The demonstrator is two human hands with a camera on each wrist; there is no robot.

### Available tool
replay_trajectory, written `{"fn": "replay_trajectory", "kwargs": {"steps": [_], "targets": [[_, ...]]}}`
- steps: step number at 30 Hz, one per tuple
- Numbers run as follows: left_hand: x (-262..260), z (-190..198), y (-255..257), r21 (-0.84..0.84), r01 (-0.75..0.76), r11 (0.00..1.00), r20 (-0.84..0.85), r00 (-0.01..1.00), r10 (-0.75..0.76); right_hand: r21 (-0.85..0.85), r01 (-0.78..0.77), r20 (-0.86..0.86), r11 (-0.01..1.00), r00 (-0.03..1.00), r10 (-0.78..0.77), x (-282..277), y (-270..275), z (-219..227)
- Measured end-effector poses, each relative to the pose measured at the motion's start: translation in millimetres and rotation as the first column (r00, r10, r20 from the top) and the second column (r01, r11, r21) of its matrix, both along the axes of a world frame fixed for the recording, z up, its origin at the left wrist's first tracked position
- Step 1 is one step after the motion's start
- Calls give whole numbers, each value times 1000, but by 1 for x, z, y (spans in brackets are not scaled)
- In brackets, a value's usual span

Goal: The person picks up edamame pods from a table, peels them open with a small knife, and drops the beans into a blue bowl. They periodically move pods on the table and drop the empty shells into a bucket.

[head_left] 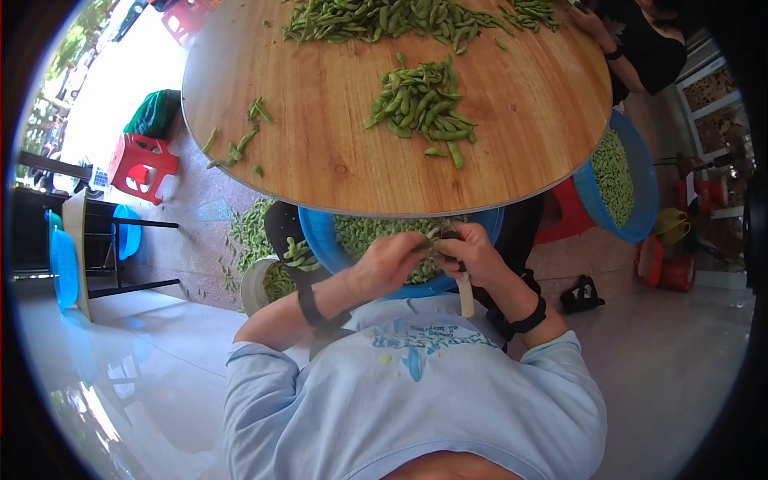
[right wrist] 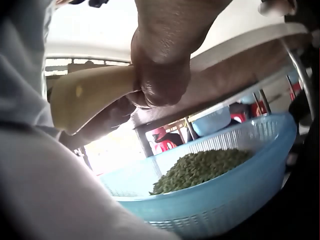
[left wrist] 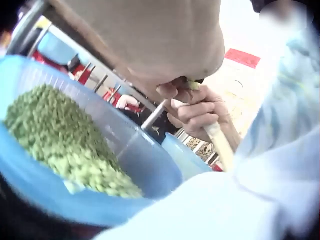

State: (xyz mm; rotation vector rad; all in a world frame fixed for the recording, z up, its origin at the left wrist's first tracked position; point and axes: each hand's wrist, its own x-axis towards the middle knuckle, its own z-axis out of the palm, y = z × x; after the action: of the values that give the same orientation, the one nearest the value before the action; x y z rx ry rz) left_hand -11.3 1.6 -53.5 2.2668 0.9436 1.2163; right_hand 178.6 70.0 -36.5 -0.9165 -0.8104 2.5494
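Observation:
Over a blue basket [head_left: 317, 237] of shelled green beans [head_left: 360, 234], both hands meet at the fingertips. My left hand [head_left: 387, 266] pinches a green pod [left wrist: 192, 85], mostly hidden by the fingers. My right hand [head_left: 478, 254] grips a tool with a pale cream handle [head_left: 466, 294]; its working end is hidden among the fingers. The handle slants down from the fist toward the shirt, as the left wrist view also shows. On the round wooden table [head_left: 320, 152] ahead lies a small heap of pods [head_left: 422, 100].
A larger pod pile [head_left: 384, 18] covers the table's far side, with another person's hand [head_left: 590, 22] beside it. Loose pods [head_left: 236, 150] lie at left. A second blue basket of beans [head_left: 614, 180] stands right, a pail [head_left: 256, 286] by the left leg, a red stool [head_left: 144, 168] beyond.

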Motion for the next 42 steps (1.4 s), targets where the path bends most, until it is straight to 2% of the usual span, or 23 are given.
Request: {"fn": "replay_trajectory", "kwargs": {"steps": [1, 2, 6, 8, 11, 12, 14, 18, 21, 23, 24, 26, 27, 28, 29, 30, 32, 33, 35, 37, 39, 41, 42], "targets": [[9, -1, -9, -329, -48, 943, 210, 970, 123, 139, -2, 42, 990, 999, -4, 0, -2, -1], [13, -1, -16, -626, -14, 780, 354, 886, 299, 273, -9, 81, 962, 997, -14, 0, -4, -2], [9, 0, -13, -510, -127, 851, 147, 962, 231, 183, -31, 79, 983, 997, 17, 1, -6, -5], [10, -2, -10, -790, 168, 590, 451, 810, 374, 267, 51, 120, 962, 989, -86, -4, -7, -1], [17, 1, -14, -860, 29, 510, 303, 832, 464, 412, -8, 219, 911, 971, -91, -4, -8, -9], [16, -1, -15, -860, 25, 510, 303, 830, 469, 412, -13, 218, 911, 972, -85, -4, -8, -9], [11, -10, -17, -487, -370, 791, -10, 908, 419, 419, 34, 230, 907, 963, -143, -4, -10, -8], [10, -1, -17, -500, -296, 814, 73, 922, 380, 429, 11, 252, 903, 959, -132, -4, -10, -7], [12, 3, -14, -407, -241, 881, 88, 950, 301, 443, -45, 272, 896, 958, -86, -7, -11, -7], [10, -3, -13, -805, -61, 590, 222, 891, 396, 388, -23, 235, 921, 969, -75, -6, -11, -13], [8, -2, -13, -806, -62, 589, 222, 890, 398, 388, -25, 235, 921, 969, -73, -6, -11, -12], [4, 0, -12, -915, 85, 395, 306, 783, 542, 427, 17, 237, 904, 963, -130, -5, -12, -8], [5, -4, -13, -915, 84, 395, 306, 783, 542, 427, 18, 237, 904, 963, -131, -5, -12, -8], [7, -11, -15, -687, -263, 677, 152, 860, 488, 446, -13, 263, 895, 958, -117, -4, -11, -9], [8, -15, -17, -265, -483, 834, -29, 869, 494, 464, -45, 290, 885, 951, -104, -4, -11, -9], [8, -11, -18, -265, -483, 835, -31, 869, 493, 464, -44, 289, 885, 952, -104, -5, -11, -8], [7, 2, -22, -614, -241, 751, 131, 908, 399, 454, -40, 264, 890, 960, -92, -9, -11, -4], [7, 5, -24, -612, -243, 752, 129, 908, 399, 455, -38, 261, 890, 961, -92, -11, -12, -3], [6, 11, -27, -508, -307, 805, 50, 922, 384, 489, -135, 283, 862, 959, -10, -14, -13, 1], [-16, 25, -27, -403, -337, 851, 1, 930, 368, 588, -111, 278, 802, 958, -71, -11, -11, -4], [-49, 43, -23, -90, -505, 858, -125, 861, 493, 676, -89, 273, 732, 952, -136, -7, -13, -13], [-69, 86, -5, 276, -642, 715, -422, 587, 691, 919, -116, 181, 377, 973, -142, -8, -18, -22], [-70, 88, 5, 281, -638, 717, -421, 589, 690, 921, -112, 178, 374, 973, -147, -9, -22, -18]]}}
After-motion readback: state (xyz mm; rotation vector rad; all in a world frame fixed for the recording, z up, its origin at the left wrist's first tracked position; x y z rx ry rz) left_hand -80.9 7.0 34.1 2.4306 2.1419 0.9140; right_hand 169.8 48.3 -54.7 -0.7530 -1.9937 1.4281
